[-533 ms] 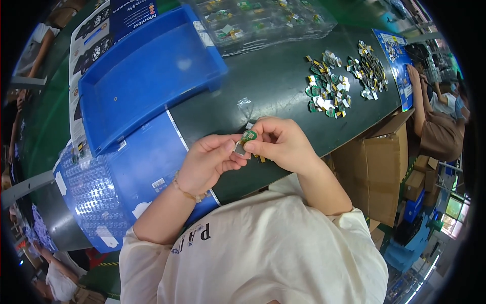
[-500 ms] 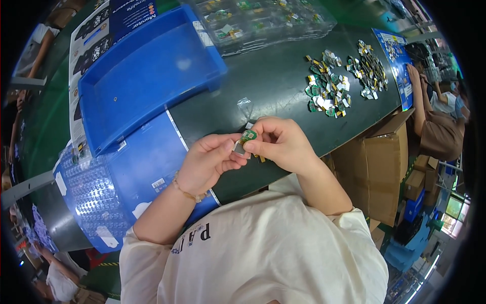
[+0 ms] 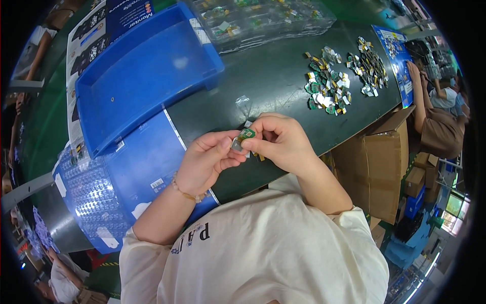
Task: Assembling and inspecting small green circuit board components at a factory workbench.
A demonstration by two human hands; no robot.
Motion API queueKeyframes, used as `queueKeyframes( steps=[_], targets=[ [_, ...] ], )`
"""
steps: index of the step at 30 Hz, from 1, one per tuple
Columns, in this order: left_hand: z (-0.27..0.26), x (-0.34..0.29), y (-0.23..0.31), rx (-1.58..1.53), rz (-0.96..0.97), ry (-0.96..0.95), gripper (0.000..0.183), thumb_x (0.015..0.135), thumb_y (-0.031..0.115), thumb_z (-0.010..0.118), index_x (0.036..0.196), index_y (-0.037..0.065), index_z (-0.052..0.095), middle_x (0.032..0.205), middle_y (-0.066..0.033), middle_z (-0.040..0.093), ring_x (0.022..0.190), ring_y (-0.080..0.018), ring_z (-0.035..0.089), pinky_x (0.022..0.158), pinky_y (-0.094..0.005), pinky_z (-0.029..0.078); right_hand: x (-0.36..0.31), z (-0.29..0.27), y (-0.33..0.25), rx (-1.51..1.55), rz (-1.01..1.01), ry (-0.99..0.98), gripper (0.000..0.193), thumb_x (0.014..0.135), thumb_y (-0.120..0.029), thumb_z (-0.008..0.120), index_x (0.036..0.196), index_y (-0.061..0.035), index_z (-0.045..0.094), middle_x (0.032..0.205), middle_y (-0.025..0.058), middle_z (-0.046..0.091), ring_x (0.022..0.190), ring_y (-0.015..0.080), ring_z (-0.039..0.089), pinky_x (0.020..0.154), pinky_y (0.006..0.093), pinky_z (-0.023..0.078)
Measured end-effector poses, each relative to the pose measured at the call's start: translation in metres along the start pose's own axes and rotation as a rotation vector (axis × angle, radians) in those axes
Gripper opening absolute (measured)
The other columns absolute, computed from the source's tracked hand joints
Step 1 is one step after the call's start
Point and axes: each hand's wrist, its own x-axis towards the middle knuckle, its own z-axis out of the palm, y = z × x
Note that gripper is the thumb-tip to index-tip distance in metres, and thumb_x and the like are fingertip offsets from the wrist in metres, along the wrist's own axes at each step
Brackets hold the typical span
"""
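Note:
Between my hands is a small green circuit board (image 3: 247, 133) with a flat grey square piece (image 3: 237, 145) at its lower left. My left hand (image 3: 206, 156) pinches the grey piece between thumb and fingers. The thumb and forefinger of my right hand (image 3: 284, 143) close on the green board's right side. Beneath my fingers, a few more small parts (image 3: 260, 157) with yellow strips lie on the dark table, mostly covered. Just beyond my hands lies a small clear plastic piece (image 3: 243, 103).
A blue bin (image 3: 136, 76) stands at far left, above a blue sheet (image 3: 147, 157) and a clear blister tray (image 3: 96, 192). Two piles of small boards (image 3: 328, 83) (image 3: 368, 68) lie right. Stacked clear trays (image 3: 263, 20) sit behind; a cardboard box (image 3: 372, 172) is at the right edge.
Both hands keep their pinch on the circuit board and its grey piece, with only a slight shift of the fingers. The whole view has moved a little.

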Motion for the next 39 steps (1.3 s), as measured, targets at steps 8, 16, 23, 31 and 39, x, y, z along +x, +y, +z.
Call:
queueKeyframes(
  steps=[8,16,23,31,39],
  targets=[
    [0.0019,-0.0015,0.0018,0.019,-0.001,0.009,0.028,0.095,0.018,0.049,0.117,0.001,0.056,0.094,-0.0099,0.066,0.084,-0.0162,0.066,0.075,-0.0256,0.054,-0.0001,-0.0012,-0.0009,-0.099,-0.062,-0.007,0.012,0.075,-0.008,0.073,0.077,-0.0020,0.062,0.066,-0.0021,0.049,0.055,0.0045,0.039,0.049,0.0218,0.031],
    [0.0021,-0.0016,0.0021,0.037,-0.026,0.019,0.027,0.096,0.019,0.046,0.114,0.001,0.056,0.093,-0.0094,0.065,0.082,-0.0167,0.064,0.074,-0.0275,0.054,0.0004,-0.0039,0.0022,-0.090,-0.081,-0.052,0.012,0.077,-0.008,0.072,0.078,-0.0017,0.061,0.069,-0.0020,0.050,0.056,0.0043,0.040,0.050,0.0214,0.031],
    [0.0025,-0.0008,0.0009,0.010,-0.007,0.000,0.028,0.095,0.018,0.049,0.116,0.001,0.057,0.092,-0.0081,0.066,0.083,-0.0153,0.066,0.074,-0.0253,0.054,0.0004,-0.0042,0.0022,-0.086,-0.101,-0.061,0.012,0.077,-0.008,0.072,0.078,-0.0016,0.062,0.069,-0.0016,0.051,0.056,0.0043,0.041,0.049,0.0215,0.032],
    [0.0035,-0.0005,0.0011,0.039,0.000,0.018,0.029,0.095,0.019,0.049,0.116,0.001,0.057,0.091,-0.0072,0.066,0.081,-0.0138,0.065,0.075,-0.0258,0.053,0.0003,-0.0024,-0.0008,-0.131,-0.103,-0.034,0.012,0.076,-0.008,0.073,0.077,-0.0018,0.063,0.066,-0.0014,0.050,0.055,0.0043,0.042,0.048,0.0213,0.031],
    [0.0024,-0.0014,-0.0012,0.027,0.009,0.024,0.027,0.095,0.018,0.050,0.115,0.001,0.057,0.091,-0.0081,0.066,0.083,-0.0147,0.065,0.075,-0.0259,0.054,-0.0005,-0.0015,-0.0008,-0.135,-0.071,-0.012,0.014,0.076,-0.008,0.073,0.076,-0.0017,0.060,0.067,-0.0021,0.049,0.055,0.0034,0.041,0.048,0.0204,0.031]
  ],
)
